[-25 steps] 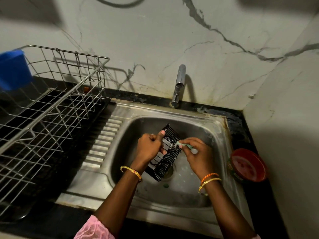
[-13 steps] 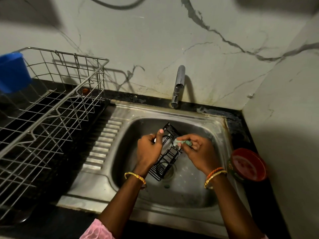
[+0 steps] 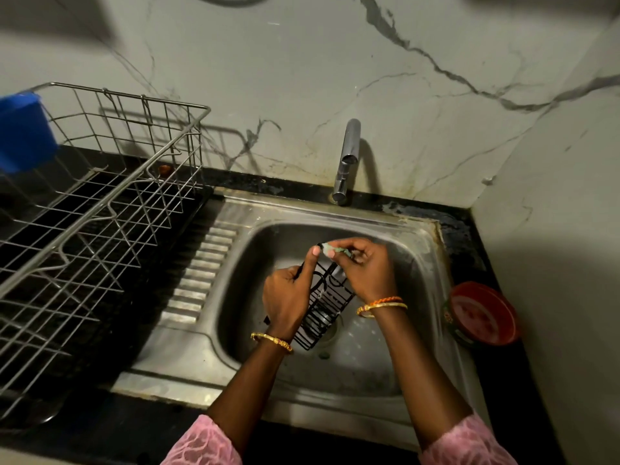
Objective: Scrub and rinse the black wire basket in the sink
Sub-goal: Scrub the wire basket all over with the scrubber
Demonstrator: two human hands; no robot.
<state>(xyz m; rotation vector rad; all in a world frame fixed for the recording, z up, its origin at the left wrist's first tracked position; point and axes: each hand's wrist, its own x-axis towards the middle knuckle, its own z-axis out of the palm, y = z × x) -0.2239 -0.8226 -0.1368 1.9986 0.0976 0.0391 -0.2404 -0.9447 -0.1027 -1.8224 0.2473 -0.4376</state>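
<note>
basket spot: your basket [image 3: 327, 302] is held up inside the sink [image 3: 426, 263], above the drain and clear of the floor, right between your two hands.
long axis: it runs from the near-left low end up to the far end, tilted, with the top end pointing toward the tap [image 3: 347, 156].
left hand: your left hand [image 3: 288, 293] is wrapped round the left side rail, thumb stretched up along the wire.
right hand: your right hand [image 3: 364, 265] pinches a small pale green scrubber [image 3: 337, 251] against the basket's far top corner.
who's nearer: both are touching it; the right one's at the far end, so I'd guess the low near end is the next bit to work down to.
looks: thin black wire, long and narrow, open grid, a bit shiny, so probably wet.
tap: I can't see any water running, so rinsing looks not yet started.
</note>
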